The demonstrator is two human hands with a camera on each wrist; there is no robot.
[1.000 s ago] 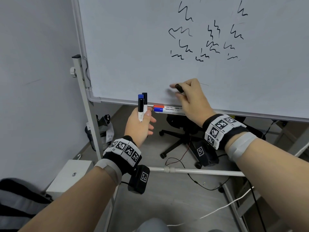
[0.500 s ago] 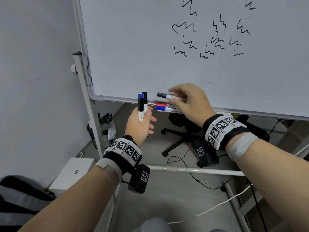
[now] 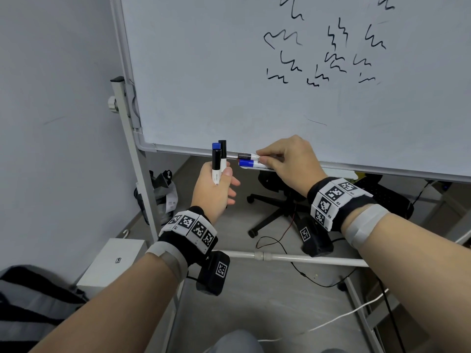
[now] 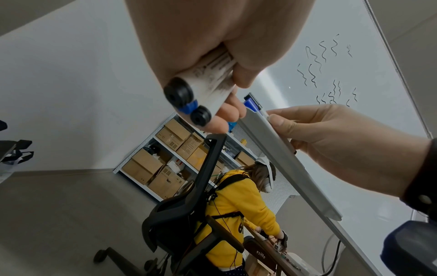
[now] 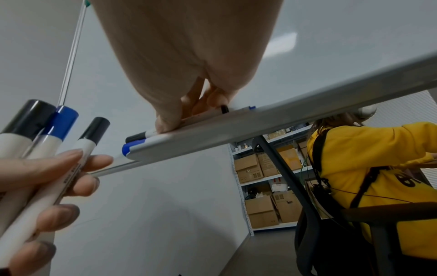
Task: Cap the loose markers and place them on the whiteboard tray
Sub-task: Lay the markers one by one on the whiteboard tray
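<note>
My left hand (image 3: 224, 177) grips a bundle of capped markers upright below the whiteboard's lower left corner. A blue cap (image 3: 216, 146) and a black cap (image 3: 222, 145) stick up; the right wrist view shows three markers (image 5: 62, 121) in that fist. My right hand (image 3: 262, 159) pinches a black-capped marker (image 3: 245, 156) lying flat on the grey whiteboard tray (image 3: 336, 171). Just in front of it in the tray lies a blue-capped marker (image 3: 247, 163). From below, both caps (image 5: 136, 137) poke past the tray's left end (image 5: 236, 130).
Black squiggles (image 3: 331, 54) cover the whiteboard. Under it stand an office chair (image 3: 275, 207), the stand's white crossbar (image 3: 293, 257) and loose cables. A white box (image 3: 114, 261) sits by the stand's leg. Behind the board a person in a yellow hoodie (image 4: 241, 201) works near shelves of cardboard boxes.
My right hand brought the black-capped marker down from the board face and laid it flat on the tray behind the blue one; the red cap seen there earlier is now hidden. My left hand stayed put.
</note>
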